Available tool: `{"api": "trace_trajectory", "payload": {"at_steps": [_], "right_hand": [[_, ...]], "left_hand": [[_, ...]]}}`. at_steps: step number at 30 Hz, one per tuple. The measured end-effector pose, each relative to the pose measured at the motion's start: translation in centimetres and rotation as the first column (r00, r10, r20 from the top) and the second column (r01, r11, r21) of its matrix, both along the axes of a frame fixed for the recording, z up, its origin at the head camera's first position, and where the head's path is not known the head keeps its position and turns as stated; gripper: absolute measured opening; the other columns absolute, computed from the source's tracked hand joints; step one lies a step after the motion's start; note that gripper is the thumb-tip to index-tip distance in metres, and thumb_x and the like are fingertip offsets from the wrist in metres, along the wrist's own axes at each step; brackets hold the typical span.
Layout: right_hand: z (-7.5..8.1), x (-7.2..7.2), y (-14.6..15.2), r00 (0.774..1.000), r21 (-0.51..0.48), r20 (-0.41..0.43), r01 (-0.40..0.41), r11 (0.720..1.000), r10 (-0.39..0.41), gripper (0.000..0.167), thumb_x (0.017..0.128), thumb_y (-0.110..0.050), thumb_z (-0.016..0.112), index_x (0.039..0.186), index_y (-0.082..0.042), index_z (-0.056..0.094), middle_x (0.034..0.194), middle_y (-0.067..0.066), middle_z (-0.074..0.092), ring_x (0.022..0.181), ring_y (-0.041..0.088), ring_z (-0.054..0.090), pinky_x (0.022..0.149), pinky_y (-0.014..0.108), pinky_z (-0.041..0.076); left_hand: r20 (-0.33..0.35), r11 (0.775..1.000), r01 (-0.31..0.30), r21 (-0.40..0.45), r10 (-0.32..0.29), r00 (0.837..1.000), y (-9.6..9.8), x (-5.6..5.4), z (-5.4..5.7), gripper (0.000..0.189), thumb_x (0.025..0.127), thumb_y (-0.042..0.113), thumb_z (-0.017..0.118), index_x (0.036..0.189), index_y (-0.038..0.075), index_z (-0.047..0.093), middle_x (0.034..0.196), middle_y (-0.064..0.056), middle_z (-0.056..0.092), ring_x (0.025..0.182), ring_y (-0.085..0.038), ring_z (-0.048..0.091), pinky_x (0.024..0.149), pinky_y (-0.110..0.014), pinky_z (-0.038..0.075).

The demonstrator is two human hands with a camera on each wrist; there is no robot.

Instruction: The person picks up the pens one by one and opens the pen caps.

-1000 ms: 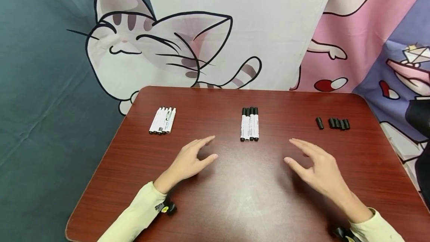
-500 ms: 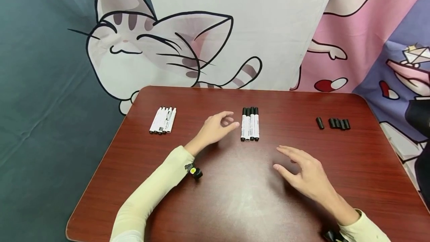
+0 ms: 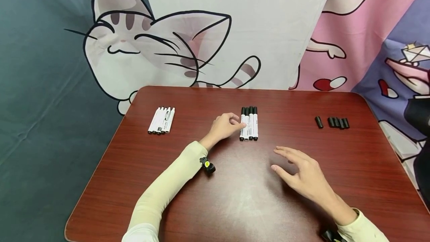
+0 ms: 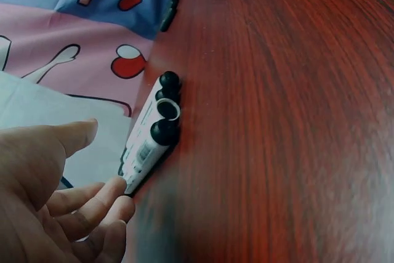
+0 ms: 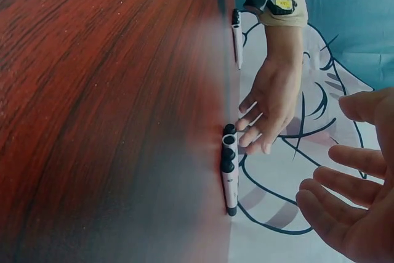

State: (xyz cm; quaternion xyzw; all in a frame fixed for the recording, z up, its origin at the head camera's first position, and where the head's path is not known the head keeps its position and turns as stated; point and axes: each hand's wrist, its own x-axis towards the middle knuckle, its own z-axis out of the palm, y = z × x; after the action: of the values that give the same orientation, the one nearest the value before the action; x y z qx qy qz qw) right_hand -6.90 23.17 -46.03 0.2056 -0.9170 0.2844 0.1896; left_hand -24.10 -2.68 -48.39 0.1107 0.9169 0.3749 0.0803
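Note:
Several black-capped white markers (image 3: 249,123) lie side by side in the middle of the table. My left hand (image 3: 226,127) is at their left side, its thumb overlapping the leftmost marker in the head view. From the left wrist, thumb and fingers (image 4: 117,190) stand apart, with fingertips right at the barrel of the nearest marker (image 4: 148,152). My right hand (image 3: 304,174) hovers over the table to the right and nearer the front, fingers extended and thumb spread, holding nothing. In the right wrist view, the left hand (image 5: 271,100) reaches down beside the row of markers (image 5: 229,177).
Several uncapped white markers (image 3: 161,120) lie in a row at the table's left. On the right are several loose black caps (image 3: 338,123), with one cap (image 3: 318,122) slightly apart. A printed cloth (image 3: 268,29) hangs behind the far edge of the table (image 3: 208,204).
My left hand has moved forward and right, up to the middle markers. My right hand has shifted somewhat to the left. The markers and caps lie as before.

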Motion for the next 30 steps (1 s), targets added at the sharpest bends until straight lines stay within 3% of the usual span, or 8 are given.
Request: {"api": "trace_trajectory", "payload": {"at_steps": [8, 21, 30], "right_hand": [[-0.1, 0.0, 0.1, 1.000, -0.004, 0.005, -0.003, 1.000, 0.003, 0.045, 0.079, -0.024, 0.089, 0.122, -0.020, 0.074, 0.127, -0.002, 0.070, 0.104, 0.012, 0.070, 0.076, 0.016, 0.053], [-0.2, 0.1, 0.3, 1.000, -0.015, 0.020, -0.001, 1.000, 0.001, 0.041, 0.080, -0.023, 0.088, 0.118, -0.019, 0.075, 0.126, -0.002, 0.070, 0.102, 0.013, 0.070, 0.074, 0.021, 0.055], [-0.1, 0.1, 0.6, 1.000, -0.023, 0.017, 0.001, 1.000, 0.000, 0.040, 0.079, -0.020, 0.088, 0.116, -0.017, 0.076, 0.126, 0.001, 0.071, 0.100, 0.013, 0.070, 0.073, 0.025, 0.056]], "left_hand": [[0.029, 0.996, -0.070, -0.056, 0.072, 0.997, 0.8, -0.2, -0.8, 0.043, 0.085, 0.057, 0.076, 0.109, 0.021, 0.074, 0.092, 0.009, 0.074, 0.084, -0.011, 0.067, 0.078, -0.036, 0.052], [0.025, 0.987, -0.111, -0.115, 0.115, 0.993, 1.5, -0.3, -1.4, 0.044, 0.080, 0.059, 0.081, 0.105, 0.023, 0.075, 0.085, 0.013, 0.073, 0.079, -0.009, 0.066, 0.073, -0.035, 0.051], [0.039, 0.981, -0.121, -0.150, 0.128, 0.991, 1.6, -0.3, -1.4, 0.042, 0.079, 0.057, 0.083, 0.104, 0.025, 0.075, 0.086, 0.013, 0.074, 0.083, -0.012, 0.068, 0.076, -0.037, 0.053]]}}
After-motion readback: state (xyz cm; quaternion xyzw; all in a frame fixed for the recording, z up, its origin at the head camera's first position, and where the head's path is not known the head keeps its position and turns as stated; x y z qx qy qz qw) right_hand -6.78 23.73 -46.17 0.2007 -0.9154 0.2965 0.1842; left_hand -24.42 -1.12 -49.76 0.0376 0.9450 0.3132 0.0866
